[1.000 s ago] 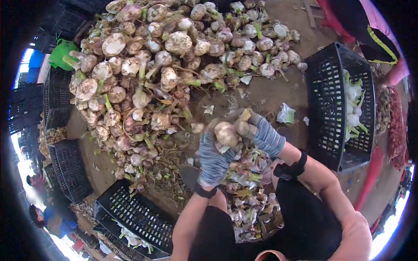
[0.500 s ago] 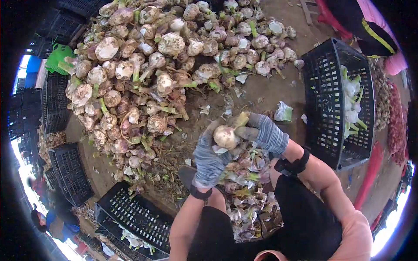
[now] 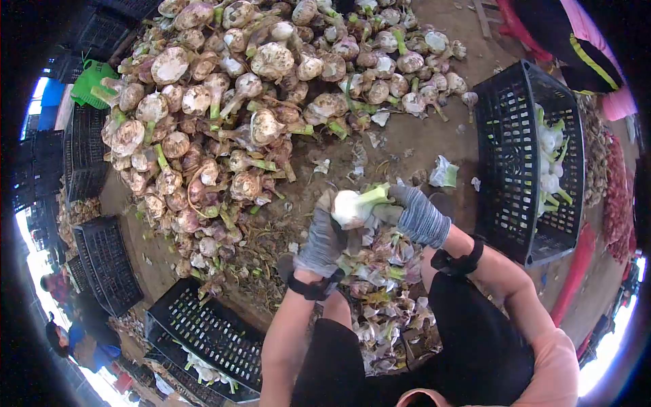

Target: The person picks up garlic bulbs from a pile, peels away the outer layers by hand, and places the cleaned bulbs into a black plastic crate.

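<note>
Both hands wear grey knitted gloves and meet around one garlic bulb with a short green stem, above the ground between the knees. My left hand wraps the bulb's left side. The fingers of my right hand close on its stem from the right. The bulb looks white and clean, with its stem pointing right. Beneath the hands lies a heap of peeled skins. A large pile of dirty, untrimmed garlic spreads ahead and to the left.
A black crate at the right holds white bulbs. Another black crate stands at the lower left, with white bulbs beside it. More crates and a green basket are farther left. Another person is at the upper right.
The bulb has gone from brownish to white, its outer skin now off and its stem greener. My left hand has shifted slightly and its wrist has turned.
</note>
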